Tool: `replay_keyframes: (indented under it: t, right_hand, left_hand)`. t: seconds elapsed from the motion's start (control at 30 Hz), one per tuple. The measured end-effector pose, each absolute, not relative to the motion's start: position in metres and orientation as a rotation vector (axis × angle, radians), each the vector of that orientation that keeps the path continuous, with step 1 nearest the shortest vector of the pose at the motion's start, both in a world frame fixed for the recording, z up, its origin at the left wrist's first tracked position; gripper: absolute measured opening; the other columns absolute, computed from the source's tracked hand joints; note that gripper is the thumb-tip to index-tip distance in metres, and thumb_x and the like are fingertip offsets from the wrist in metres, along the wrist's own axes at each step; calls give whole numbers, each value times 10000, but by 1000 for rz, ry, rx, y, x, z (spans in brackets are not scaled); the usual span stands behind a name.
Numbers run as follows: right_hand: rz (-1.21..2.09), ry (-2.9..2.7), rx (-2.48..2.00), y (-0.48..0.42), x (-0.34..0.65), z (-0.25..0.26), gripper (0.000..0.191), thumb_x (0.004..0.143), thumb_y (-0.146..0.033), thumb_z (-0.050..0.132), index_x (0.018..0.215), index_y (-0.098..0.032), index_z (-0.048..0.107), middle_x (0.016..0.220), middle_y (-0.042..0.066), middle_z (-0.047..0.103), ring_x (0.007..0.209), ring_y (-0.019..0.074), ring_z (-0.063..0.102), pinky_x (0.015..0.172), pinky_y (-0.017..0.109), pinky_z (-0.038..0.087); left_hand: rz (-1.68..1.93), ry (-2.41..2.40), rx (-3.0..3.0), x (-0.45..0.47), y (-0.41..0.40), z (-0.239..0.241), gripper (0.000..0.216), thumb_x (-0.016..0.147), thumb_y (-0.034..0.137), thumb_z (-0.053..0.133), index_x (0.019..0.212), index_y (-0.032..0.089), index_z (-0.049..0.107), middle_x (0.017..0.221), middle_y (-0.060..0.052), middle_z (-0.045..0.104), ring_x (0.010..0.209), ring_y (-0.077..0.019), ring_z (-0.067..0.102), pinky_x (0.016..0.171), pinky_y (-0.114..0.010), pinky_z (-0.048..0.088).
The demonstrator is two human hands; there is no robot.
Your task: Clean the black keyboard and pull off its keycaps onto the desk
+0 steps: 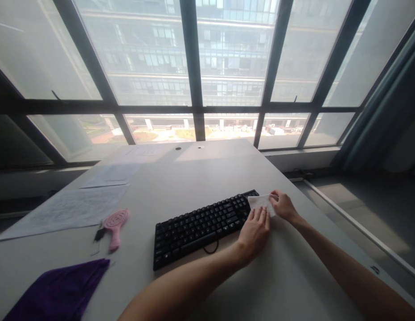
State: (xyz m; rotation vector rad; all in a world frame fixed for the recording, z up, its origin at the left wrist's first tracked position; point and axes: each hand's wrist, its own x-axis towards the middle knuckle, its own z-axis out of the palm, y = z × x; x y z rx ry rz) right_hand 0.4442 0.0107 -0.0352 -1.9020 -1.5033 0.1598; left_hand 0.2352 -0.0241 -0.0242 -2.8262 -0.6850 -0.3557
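A black keyboard (200, 227) lies at a slant across the white table. Over its right end rests a small white tissue or cloth (260, 201), covering part of the number keys. My left hand (256, 232) lies on the lower edge of this white piece, fingers stretched out and flat. At the piece's right edge, my right hand (283, 206) has its thumb and fingers closed on it. A loop of cable (211, 249) shows at the keyboard's front side.
On the left of the table (190, 178) lie a pink hairbrush (116, 223), a small black item (99, 235), a purple cloth (62, 290) and papers (70, 207). The table's right edge borders a floor area with a white rail (357, 223). Large windows (230, 53) stand beyond.
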Motion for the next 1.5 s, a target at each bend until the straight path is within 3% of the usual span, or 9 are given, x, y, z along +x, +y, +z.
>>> replay_keyframes:
  t: [0.23,0.47,0.73,0.97,1.1,1.2,1.27,1.37,1.5]
  right_hand:
    - [-97,-1469,-2029,56,489,-13,254,886,-193,566,1090,-78,662,1018,189,690,944,245,632,803,333,417]
    - [-273,-1427,-2175,44,460,-46,378,976,-238,447,1290,-78,583,1406,268,468,1287,353,433,1010,498,352]
    - [-11,-1605,-2332,61,456,-69,575,997,-457,399,1467,-136,478,1546,232,375,1436,388,312,1135,545,247]
    - [47,-1592,-2400,113,470,-56,593,986,-488,376,1497,-194,440,1585,159,348,1472,300,280,1183,480,197]
    - [61,-1545,-2325,125,470,-45,580,970,-441,428,1446,-118,500,1544,236,384,1453,344,312,1161,543,200]
    - [21,-1526,-2177,124,470,-43,632,975,-430,414,1466,-32,445,1554,298,318,1491,365,213,1159,560,161]
    - [3,-1535,-2048,118,470,-46,612,1001,-392,329,1483,-26,414,1556,278,332,1502,293,217,1172,471,199]
    - [46,-1522,-1893,98,464,-55,621,1014,-423,245,1477,-57,439,1487,254,461,1432,243,391,1133,376,328]
    - [612,-1292,-1401,65,444,-67,607,945,-573,466,1400,-185,570,1397,241,565,1285,288,570,1023,390,475]
  left_hand:
    - [-481,-550,-3002,195,-64,4,446,999,236,349,1402,107,488,1562,-151,374,1477,-292,282,1217,-471,238]
    - [-688,-771,-3072,137,-59,34,373,978,206,425,1331,212,545,1537,-51,431,1473,-217,299,1231,-448,259]
    - [-852,-927,-2930,69,-29,21,326,948,118,450,1216,203,615,1415,-76,556,1402,-247,422,1172,-500,378]
    - [-894,-1105,-2819,-5,-28,-3,340,934,181,519,1257,236,608,1405,-55,572,1376,-270,461,1134,-486,431]
    - [-918,-1403,-2748,-40,-38,-4,333,963,216,477,1278,222,585,1440,-79,534,1376,-263,460,1130,-475,434]
    - [-898,-1602,-2727,-57,-48,-4,353,980,241,450,1311,211,567,1469,-97,503,1392,-259,439,1157,-475,396]
    - [-882,-1699,-2724,-62,-54,-8,404,984,282,457,1374,202,527,1521,-113,440,1431,-275,382,1178,-493,353]
    - [-910,-1859,-2728,-63,-61,-16,523,992,362,456,1483,186,414,1602,-135,299,1479,-293,287,1192,-498,315]
    - [-1025,-2008,-2748,-60,-62,-23,644,1003,434,417,1563,158,257,1642,-138,175,1514,-267,185,1218,-454,256]
